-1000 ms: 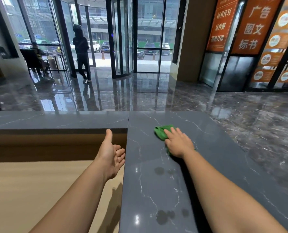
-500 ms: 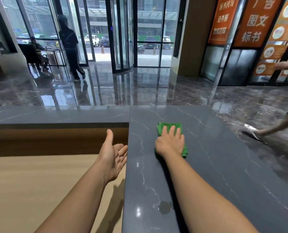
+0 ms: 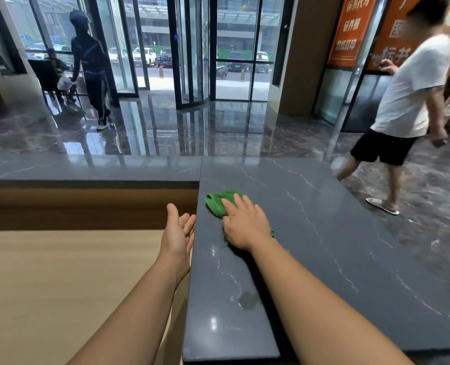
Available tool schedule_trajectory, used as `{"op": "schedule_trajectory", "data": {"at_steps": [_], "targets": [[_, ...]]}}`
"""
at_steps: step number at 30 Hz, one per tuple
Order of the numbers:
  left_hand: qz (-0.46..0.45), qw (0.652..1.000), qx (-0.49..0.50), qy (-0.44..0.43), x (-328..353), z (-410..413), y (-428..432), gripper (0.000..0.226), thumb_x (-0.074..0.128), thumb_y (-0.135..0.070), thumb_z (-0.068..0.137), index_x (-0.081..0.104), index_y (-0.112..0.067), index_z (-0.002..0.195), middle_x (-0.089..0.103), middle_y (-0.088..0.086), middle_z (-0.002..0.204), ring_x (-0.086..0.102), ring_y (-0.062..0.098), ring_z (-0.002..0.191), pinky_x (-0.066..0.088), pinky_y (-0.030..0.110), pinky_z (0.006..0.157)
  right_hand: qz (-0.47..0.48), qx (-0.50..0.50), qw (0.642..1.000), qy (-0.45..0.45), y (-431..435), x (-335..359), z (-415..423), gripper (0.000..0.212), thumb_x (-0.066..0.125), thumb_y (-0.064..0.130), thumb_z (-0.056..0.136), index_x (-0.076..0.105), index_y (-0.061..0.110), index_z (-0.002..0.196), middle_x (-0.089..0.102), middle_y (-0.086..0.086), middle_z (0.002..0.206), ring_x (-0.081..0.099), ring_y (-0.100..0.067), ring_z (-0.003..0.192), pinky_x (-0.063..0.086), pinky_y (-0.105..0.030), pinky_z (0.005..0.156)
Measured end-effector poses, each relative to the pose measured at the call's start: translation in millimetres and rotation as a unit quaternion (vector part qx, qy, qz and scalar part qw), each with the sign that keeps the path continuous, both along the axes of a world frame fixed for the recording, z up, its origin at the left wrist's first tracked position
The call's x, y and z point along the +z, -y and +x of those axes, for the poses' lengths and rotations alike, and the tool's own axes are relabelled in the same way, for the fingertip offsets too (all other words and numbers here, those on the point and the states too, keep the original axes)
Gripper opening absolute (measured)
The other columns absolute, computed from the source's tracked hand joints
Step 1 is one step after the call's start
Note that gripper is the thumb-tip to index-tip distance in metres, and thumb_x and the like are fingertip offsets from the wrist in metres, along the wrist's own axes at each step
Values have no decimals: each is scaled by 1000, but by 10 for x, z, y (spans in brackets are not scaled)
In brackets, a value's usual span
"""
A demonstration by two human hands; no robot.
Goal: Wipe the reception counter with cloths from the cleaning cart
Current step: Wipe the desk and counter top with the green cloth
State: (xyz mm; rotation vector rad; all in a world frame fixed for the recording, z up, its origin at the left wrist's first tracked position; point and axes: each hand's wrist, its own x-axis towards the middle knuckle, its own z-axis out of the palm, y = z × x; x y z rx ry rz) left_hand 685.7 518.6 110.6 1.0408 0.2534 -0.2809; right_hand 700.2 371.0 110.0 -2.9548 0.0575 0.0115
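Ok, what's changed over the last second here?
The right hand, pressing flat on the cloth, slid it left toward the counter's inner edge. A passer-by in a white shirt walked into view at the right. The left hand stayed open beside that edge, holding nothing.

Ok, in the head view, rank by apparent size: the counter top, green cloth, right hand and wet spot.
1. Counter top, by far.
2. Right hand.
3. Green cloth, as far as it shows; the hand covers part of it, so these two stay unsure.
4. Wet spot, smallest.
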Motion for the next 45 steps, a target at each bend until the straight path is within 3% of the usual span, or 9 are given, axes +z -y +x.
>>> {"op": "schedule_trajectory", "data": {"at_steps": [6, 9, 10, 12, 15, 23, 29, 36, 45], "targets": [[69, 997, -6, 18, -73, -129, -110, 57, 38, -46, 100, 41, -8, 142, 51, 10, 141, 50, 24, 128, 40, 35, 107, -34, -111, 993, -13, 911, 48, -136, 57, 26, 30, 100, 13, 27, 155, 4, -4, 164, 4, -22, 151, 11, -42, 120], [163, 984, -50, 55, -145, -263, -204, 11, 56, -14, 87, 62, -8, 94, 66, 10, 110, 60, 25, 108, 48, 32, 90, -29, -149, 988, -16, 1128, 61, -197, 57, 26, 29, 100, 14, 27, 156, 4, -4, 164, 4, -22, 151, 11, -42, 120], [195, 975, -81, 69, -162, -321, -225, 14, 57, -8, 76, 62, -4, 88, 68, 12, 104, 62, 28, 105, 50, 33, 88, -24, -155, 988, -16, 1141, 57, -208, 57, 26, 29, 100, 14, 27, 156, 4, -4, 164, 3, -22, 151, 10, -42, 120], [209, 962, -145, 100, -206, -420, -279, 48, 54, -7, 57, 68, -7, 103, 71, 11, 106, 62, 33, 109, 52, 39, 94, -18, -167, 986, -18, 1113, 53, -213, 59, 27, 26, 99, 12, 27, 156, 2, -3, 164, 1, -22, 151, 8, -43, 121], [173, 952, -215, 130, -258, -525, -325, 70, 51, -4, 59, 61, -25, 125, 69, 4, 117, 62, 30, 112, 50, 44, 97, -9, -193, 981, -29, 976, 53, -203, 61, 27, 24, 98, 9, 26, 156, -2, -5, 164, -4, -24, 151, 4, -43, 121], [217, 903, -327, 177, -221, -380, -490, 71, 62, -7, 74, 46, -27, 140, 60, -7, 133, 54, 15, 125, 39, 40, 109, -8, -164, 986, -2, -114, 30, -329, 61, 27, 29, 100, 4, 22, 156, -5, -9, 164, -6, -31, 150, 0, -46, 121], [183, 928, -270, 182, -287, -446, -440, 67, 53, 6, 52, 59, -7, 118, 72, 4, 106, 60, 21, 105, 50, 27, 85, 15, -20, 1000, 6, -811, 5, -465, 65, 33, 28, 97, 7, 23, 156, -5, -9, 164, -8, -29, 150, -2, -47, 121], [121, 935, -286, 173, -352, -456, -509, 77, 76, -11, 59, 52, -16, 131, 62, 2, 131, 57, 17, 122, 44, 32, 102, 13, 37, 999, -3, -454, 22, -444, 58, 29, 25, 100, 12, 28, 155, -2, -4, 164, -5, -22, 151, 1, -46, 121], [162, 925, -296, 172, -357, -444, -530, 77, 74, -12, 68, 45, -15, 140, 60, -3, 134, 54, 15, 126, 37, 35, 111, 2, -108, 994, -9, 656, 49, -614, 60, 30, 24, 98, 14, 28, 155, 2, -2, 164, -1, -19, 151, 5, -43, 121]]}}
